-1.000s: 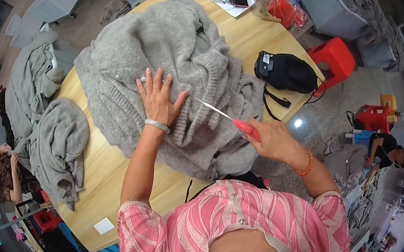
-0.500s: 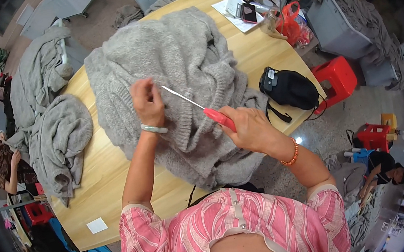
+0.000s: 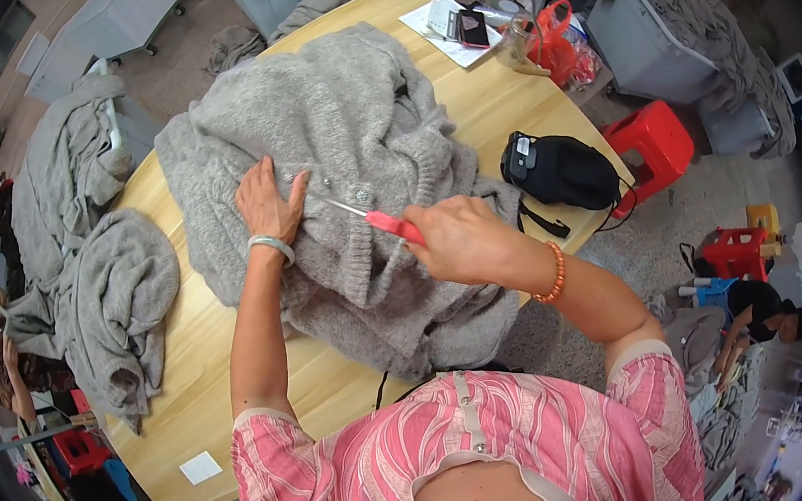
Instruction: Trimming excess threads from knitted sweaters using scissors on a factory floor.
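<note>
Spare grey garments (image 3: pixel 110 286) draped over the wooden table (image 3: pixel 186 377) edge at far left. Left hand (image 3: pixel 267 204) flat, fingers released, pressing the grey knitted sweater (image 3: pixel 349 157) spread mid-table; right hand (image 3: pixel 460 240) clenched around red-handled scissors (image 3: pixel 372 216) (blades upon the knit). Black bag (image 3: pixel 560 171) farther right.

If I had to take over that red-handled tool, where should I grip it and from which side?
Probably by the red handle, coming from the person's right. The thin metal tip points up-left into the grey knitted garment, close to the left hand pressing the fabric. The handle end is already in the right hand, clear of the knit, so it seems the safe end.
</note>
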